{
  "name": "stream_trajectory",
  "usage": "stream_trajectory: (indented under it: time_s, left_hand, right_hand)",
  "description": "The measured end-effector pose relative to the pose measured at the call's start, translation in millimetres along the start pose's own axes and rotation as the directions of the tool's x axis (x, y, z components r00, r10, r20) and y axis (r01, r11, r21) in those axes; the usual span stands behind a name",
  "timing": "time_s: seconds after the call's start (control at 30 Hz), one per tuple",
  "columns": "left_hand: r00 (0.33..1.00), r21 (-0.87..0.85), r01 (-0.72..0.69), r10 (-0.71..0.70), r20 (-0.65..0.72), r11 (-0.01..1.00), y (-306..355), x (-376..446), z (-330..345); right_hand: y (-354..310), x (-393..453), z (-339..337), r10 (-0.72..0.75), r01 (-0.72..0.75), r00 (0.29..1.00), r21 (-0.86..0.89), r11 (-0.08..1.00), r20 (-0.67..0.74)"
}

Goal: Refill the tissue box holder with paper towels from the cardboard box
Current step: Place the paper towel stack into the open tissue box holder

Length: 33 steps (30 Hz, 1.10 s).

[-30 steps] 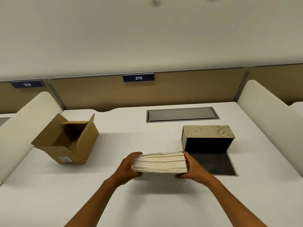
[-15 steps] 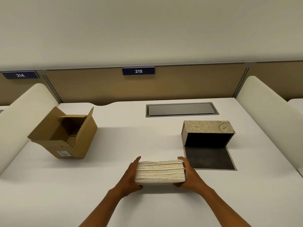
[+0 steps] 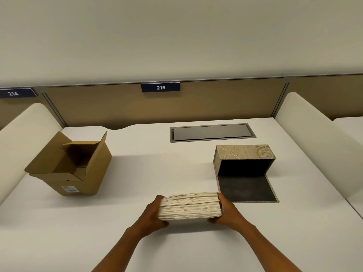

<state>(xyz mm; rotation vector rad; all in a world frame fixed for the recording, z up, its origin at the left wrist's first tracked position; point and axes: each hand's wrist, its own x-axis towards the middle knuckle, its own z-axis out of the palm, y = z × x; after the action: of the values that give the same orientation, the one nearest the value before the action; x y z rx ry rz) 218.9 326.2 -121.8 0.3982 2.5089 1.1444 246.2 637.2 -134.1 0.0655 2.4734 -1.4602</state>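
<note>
A thick stack of cream paper towels (image 3: 189,206) is clamped between my left hand (image 3: 154,213) on its left end and my right hand (image 3: 226,212) on its right end, low over the white desk (image 3: 157,169). The tissue box holder (image 3: 244,153), beige with an ornate pattern, lies on its side to the right, its dark inside facing me and its dark flap (image 3: 246,188) folded flat on the desk. The stack's right end is close to the flap's near left corner. The open cardboard box (image 3: 72,165) stands at the left, and no towels show inside it.
A grey cable hatch (image 3: 212,132) is set into the desk behind the holder. Cream side dividers (image 3: 314,138) flank the desk, with a brown back panel carrying the plate "215" (image 3: 160,87).
Both hands lowered the stack toward the desk and drew it slightly nearer to me. The boxes have not moved.
</note>
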Motion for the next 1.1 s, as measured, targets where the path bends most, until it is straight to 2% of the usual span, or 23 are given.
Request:
stream_trajectory:
  time_s: [0.07, 0.17, 0.3, 0.43, 0.7, 0.9, 1.1]
  left_hand:
    - [1.000, -0.041, 0.021, -0.021, 0.007, 0.999, 1.9, 4.3, -4.5]
    - [0.998, -0.211, 0.055, -0.053, 0.019, 0.976, 11.6, 14.5, -8.9]
    - [0.996, -0.483, 0.084, -0.070, 0.045, 0.872, 39.9, 28.7, 1.0]
    - [0.996, -0.596, 0.083, -0.042, 0.083, 0.799, 76.3, 45.5, 32.6]
    - [0.982, -0.654, 0.186, -0.166, 0.093, 0.733, 127.6, 79.1, 101.5]
    - [0.977, -0.587, 0.197, -0.205, 0.053, 0.785, 152.8, 108.3, 128.9]
    - [0.969, -0.503, 0.209, -0.248, -0.011, 0.839, 165.4, 134.1, 143.7]
  right_hand:
    - [2.5, 0.2, -4.7, 0.025, -0.026, 1.000, 0.037, 0.999, 0.007]
    - [8.0, -5.0, -22.4, 0.064, -0.064, 0.998, 0.142, 0.988, 0.004]
    - [15.3, -20.4, -60.9, 0.122, -0.109, 0.992, 0.336, 0.935, -0.018]
    - [21.8, -33.0, -104.0, 0.168, -0.123, 0.984, 0.459, 0.880, -0.058]
    - [44.8, -35.1, -161.4, 0.350, -0.209, 0.924, 0.567, 0.797, -0.152]
    - [60.3, -21.4, -182.2, 0.433, -0.248, 0.877, 0.576, 0.779, -0.209]
    - [69.0, -7.5, -193.0, 0.443, -0.277, 0.867, 0.519, 0.809, -0.227]
